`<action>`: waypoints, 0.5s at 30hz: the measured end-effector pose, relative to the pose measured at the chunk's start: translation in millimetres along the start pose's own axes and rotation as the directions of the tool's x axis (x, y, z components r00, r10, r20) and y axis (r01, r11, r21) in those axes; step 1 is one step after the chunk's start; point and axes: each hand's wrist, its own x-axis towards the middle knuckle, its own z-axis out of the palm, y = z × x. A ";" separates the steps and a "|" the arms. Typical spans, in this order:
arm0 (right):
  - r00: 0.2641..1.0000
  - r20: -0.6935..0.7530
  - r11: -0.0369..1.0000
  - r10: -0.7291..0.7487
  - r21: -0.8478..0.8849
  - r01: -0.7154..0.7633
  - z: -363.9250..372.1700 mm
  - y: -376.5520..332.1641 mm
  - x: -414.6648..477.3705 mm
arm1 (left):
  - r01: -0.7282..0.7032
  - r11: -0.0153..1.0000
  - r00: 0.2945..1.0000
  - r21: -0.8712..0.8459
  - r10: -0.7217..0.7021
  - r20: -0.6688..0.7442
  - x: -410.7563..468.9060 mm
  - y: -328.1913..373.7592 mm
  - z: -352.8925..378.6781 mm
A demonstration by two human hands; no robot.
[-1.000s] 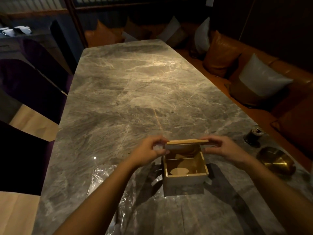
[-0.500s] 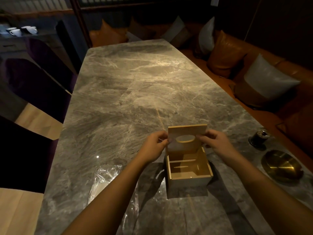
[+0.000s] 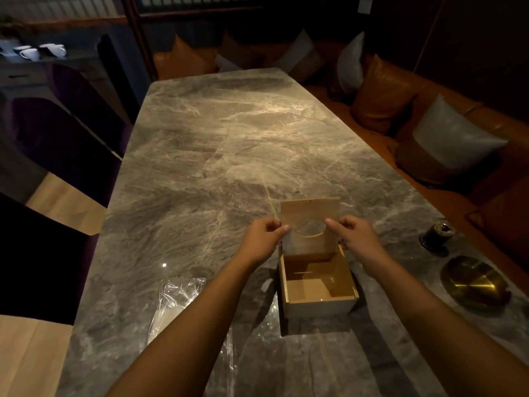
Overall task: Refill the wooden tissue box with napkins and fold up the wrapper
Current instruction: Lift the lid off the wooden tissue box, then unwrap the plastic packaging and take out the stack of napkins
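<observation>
A long grey marble table (image 3: 229, 156) fills the view. Near its right edge a brass dish (image 3: 475, 283) lies just beside a small dark glass cup (image 3: 437, 234). Orange and grey cushions (image 3: 446, 138) line a bench beyond that edge, dark chairs (image 3: 65, 144) stand along the left, and white cups (image 3: 43, 50) sit on a far shelf.

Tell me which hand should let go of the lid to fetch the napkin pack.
Left. The left hand and right hand both pinch the lid above the empty wooden box, but the clear wrapper lies on the left, probably nearer that hand.
</observation>
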 end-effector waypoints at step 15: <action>0.926 -0.076 0.742 -0.370 -0.624 0.245 25.2 -41.4 -45.3 | -0.087 0.922 0.968 0.377 0.167 -0.186 -57.8 -3.1 -54.0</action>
